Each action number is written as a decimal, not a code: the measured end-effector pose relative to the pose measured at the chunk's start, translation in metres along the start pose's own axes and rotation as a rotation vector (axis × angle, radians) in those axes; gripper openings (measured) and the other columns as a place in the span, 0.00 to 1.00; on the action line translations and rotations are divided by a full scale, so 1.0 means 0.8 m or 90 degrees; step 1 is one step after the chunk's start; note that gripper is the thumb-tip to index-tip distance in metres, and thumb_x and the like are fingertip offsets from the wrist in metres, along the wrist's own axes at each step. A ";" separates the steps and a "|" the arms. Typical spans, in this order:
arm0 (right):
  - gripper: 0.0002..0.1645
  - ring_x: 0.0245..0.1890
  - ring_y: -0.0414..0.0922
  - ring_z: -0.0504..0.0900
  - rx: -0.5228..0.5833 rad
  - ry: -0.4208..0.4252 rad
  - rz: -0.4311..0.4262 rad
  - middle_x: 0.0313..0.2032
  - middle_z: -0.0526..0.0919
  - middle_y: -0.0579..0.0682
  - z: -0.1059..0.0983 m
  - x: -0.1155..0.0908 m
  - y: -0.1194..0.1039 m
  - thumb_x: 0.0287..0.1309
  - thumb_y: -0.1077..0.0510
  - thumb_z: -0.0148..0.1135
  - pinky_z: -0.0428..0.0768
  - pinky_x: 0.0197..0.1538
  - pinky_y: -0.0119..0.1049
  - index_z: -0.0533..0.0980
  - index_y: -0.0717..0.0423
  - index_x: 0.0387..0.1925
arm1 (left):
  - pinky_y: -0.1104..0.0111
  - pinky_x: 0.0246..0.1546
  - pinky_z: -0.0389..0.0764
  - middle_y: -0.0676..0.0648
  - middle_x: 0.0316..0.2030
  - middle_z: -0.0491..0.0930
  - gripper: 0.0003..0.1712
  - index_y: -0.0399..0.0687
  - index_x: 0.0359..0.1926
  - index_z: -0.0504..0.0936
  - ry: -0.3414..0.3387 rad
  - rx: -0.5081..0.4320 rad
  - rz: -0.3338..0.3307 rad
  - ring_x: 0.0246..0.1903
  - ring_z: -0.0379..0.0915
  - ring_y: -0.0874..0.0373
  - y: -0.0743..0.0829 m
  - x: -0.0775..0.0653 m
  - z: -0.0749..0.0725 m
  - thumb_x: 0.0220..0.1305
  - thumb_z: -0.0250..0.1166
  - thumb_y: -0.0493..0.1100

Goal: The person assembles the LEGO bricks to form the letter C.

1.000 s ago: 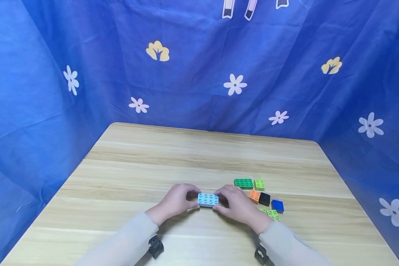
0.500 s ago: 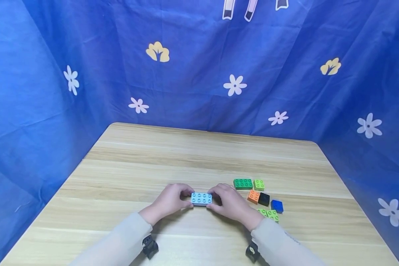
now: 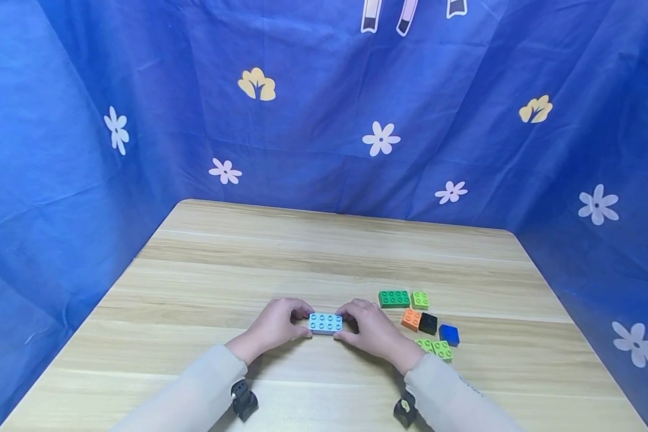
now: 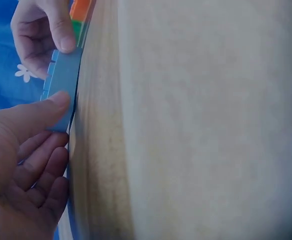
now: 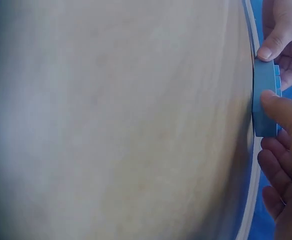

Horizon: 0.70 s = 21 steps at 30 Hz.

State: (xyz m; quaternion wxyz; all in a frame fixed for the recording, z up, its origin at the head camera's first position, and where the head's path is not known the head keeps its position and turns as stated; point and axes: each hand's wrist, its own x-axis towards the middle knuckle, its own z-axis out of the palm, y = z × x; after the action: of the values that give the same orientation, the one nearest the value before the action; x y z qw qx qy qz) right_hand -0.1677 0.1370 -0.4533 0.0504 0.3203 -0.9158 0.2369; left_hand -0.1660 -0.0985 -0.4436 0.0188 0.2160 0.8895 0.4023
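A light blue building brick [image 3: 326,323] with two rows of studs lies studs-up on the wooden table, between both hands. My left hand [image 3: 277,324] grips its left end, thumb on the near side and fingers at the far side. From the other end my right hand [image 3: 375,331] pinches it the same way. In the left wrist view, the left thumb presses on the long smooth side of the brick [image 4: 65,75]. The right wrist view has the right thumb against that same side of the brick [image 5: 265,100], right down at the table.
Right of the right hand lie a dark green long brick [image 3: 394,299], a lime brick [image 3: 420,300], an orange brick [image 3: 411,319], a black brick [image 3: 428,323] and a blue brick [image 3: 449,335]. Two more lime bricks [image 3: 442,350] are partly behind the right forearm. A blue curtain [image 3: 313,120] surrounds the table [image 3: 281,240].
Both hands have shifted left together with the light blue brick between them, mostly in the first half second. The other bricks stay where they were.
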 end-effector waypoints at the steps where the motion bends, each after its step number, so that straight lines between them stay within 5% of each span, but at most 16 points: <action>1: 0.23 0.40 0.39 0.77 0.008 0.002 -0.001 0.39 0.79 0.42 0.001 0.000 0.001 0.48 0.46 0.72 0.77 0.49 0.36 0.78 0.51 0.44 | 0.62 0.39 0.79 0.53 0.31 0.82 0.19 0.42 0.38 0.84 0.002 -0.005 -0.002 0.34 0.77 0.56 -0.001 0.000 0.000 0.41 0.77 0.36; 21: 0.24 0.39 0.36 0.76 0.116 0.006 0.058 0.38 0.79 0.41 0.008 -0.003 0.007 0.49 0.47 0.73 0.77 0.46 0.32 0.78 0.54 0.46 | 0.64 0.39 0.78 0.55 0.31 0.81 0.19 0.45 0.38 0.84 0.007 -0.021 -0.021 0.33 0.74 0.60 -0.008 0.003 0.005 0.40 0.78 0.37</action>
State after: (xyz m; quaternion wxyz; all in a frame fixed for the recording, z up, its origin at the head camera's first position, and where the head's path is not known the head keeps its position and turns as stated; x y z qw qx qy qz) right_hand -0.1685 0.1390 -0.4618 0.0144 0.2805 -0.9038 0.3229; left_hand -0.1697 -0.0987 -0.4507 0.0241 0.1985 0.8862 0.4180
